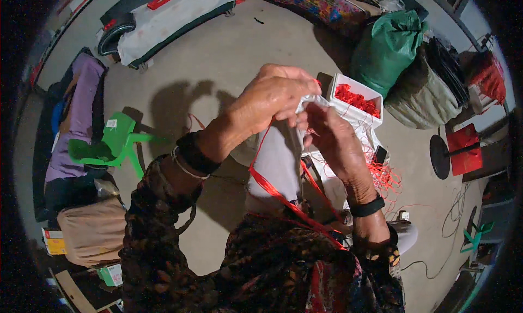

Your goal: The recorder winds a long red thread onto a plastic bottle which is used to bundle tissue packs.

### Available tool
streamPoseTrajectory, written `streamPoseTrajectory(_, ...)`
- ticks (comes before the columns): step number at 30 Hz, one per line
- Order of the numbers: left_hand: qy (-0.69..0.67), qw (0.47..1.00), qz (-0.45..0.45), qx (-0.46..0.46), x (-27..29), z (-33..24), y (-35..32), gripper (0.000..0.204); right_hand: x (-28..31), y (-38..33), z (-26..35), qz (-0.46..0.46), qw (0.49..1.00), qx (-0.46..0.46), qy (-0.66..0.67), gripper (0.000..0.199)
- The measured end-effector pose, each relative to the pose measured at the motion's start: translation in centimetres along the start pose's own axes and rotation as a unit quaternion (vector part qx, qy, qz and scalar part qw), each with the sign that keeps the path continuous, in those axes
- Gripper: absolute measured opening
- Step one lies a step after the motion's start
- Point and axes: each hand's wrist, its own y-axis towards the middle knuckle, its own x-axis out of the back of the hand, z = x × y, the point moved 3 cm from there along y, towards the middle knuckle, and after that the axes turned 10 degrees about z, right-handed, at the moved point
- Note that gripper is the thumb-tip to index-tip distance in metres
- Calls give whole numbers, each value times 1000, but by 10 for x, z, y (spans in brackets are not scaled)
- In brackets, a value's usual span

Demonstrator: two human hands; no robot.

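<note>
1. Nearest the camera is the person's dark patterned sleeve and lap (272,269), filling the lower edge, with both forearms rising from it.
2. A red ribbon (283,198) runs across the lap and up between the forearms toward the hands.
3. The left hand (275,95) is raised at centre, fingers curled and closed down on the top edge of a small white cloth bag (280,155); a black band and a thin bracelet sit on that wrist.
4. The right hand (332,136) is just beside it, fingertips pressed to the same top edge of the bag, pinching the cloth; a black band circles this wrist too.
5. The bag hangs below the two hands, above the knees, with the ribbon passing alongside it.
6. Behind the hands, on the concrete floor (229,57), stands a white box (357,100) holding red pieces.
7. Loose red threads (384,177) trail on the floor just right of the right forearm.
8. A green sack (387,46) sits beyond the box.
9. A green plastic stool (111,144) stands well apart to the left.
</note>
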Motion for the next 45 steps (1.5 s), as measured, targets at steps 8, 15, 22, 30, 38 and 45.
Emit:
streamPoseTrajectory(8,90,992,54,63,-16,9,3,26,12,12,21,-48,990,69,113,27)
streamPoseTrajectory(15,331,939,-73,-50,55,74,-16,16,20,25,47,-40,994,84,51,21)
streamPoseTrajectory(22,128,944,-303,-13,129,190,-71,12,34,48,32,-84,996,18,-24,23)
streamPoseTrajectory(30,-167,914,-365,59,131,251,-99,19,38,67,1,-56,997,-11,51,19)
streamPoseTrajectory(38,-254,870,-392,157,103,322,-72,17,34,84,29,-5,999,21,42,20)
streamPoseTrajectory(45,-30,892,-448,56,127,336,-59,19,67,66,49,-67,997,28,-1,18)
